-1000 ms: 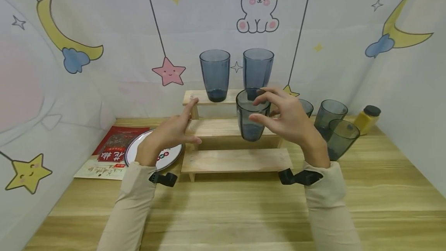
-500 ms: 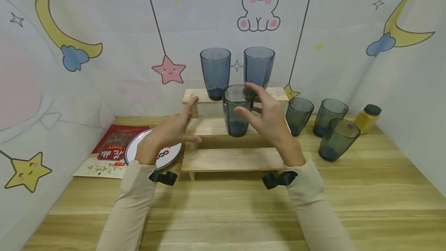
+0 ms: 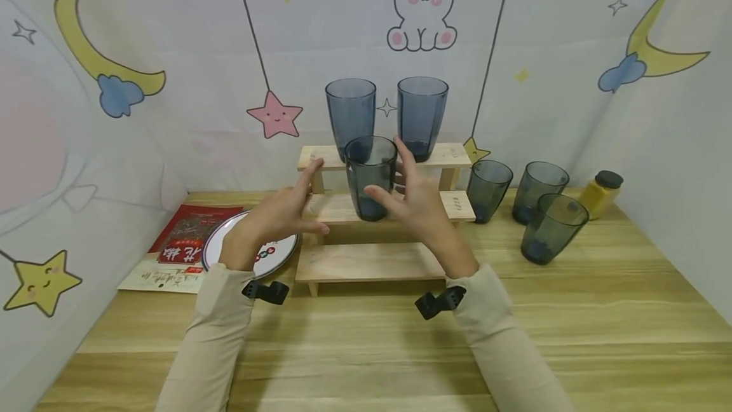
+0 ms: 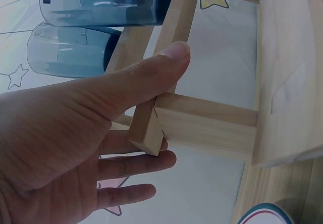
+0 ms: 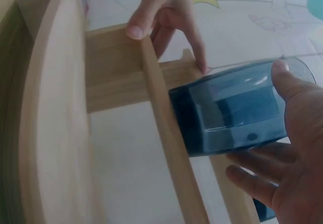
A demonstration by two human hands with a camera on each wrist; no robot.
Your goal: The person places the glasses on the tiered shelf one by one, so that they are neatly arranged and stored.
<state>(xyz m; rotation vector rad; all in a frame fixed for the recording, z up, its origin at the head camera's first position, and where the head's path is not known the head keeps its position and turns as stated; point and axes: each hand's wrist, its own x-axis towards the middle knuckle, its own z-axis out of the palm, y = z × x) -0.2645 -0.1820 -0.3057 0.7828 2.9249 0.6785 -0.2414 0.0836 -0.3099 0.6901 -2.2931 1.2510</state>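
Grey glass (image 3: pixel 361 173) at frame centre, pinched by the right hand (image 3: pixel 420 203), should settle level, spread left hand (image 3: pixel 280 210) steadying the rack (image 3: pixel 366 262).

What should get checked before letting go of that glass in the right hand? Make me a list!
1. Right hand around the glass: ok, thumb and fingers hold it.
2. Glass upright: ok, rim up.
3. Base fully resting on the middle shelf: cannot tell.
4. Left hand at the wooden rack: ok, by its left end.
5. Every glass on the rack: not ok, three glasses stand on the table.
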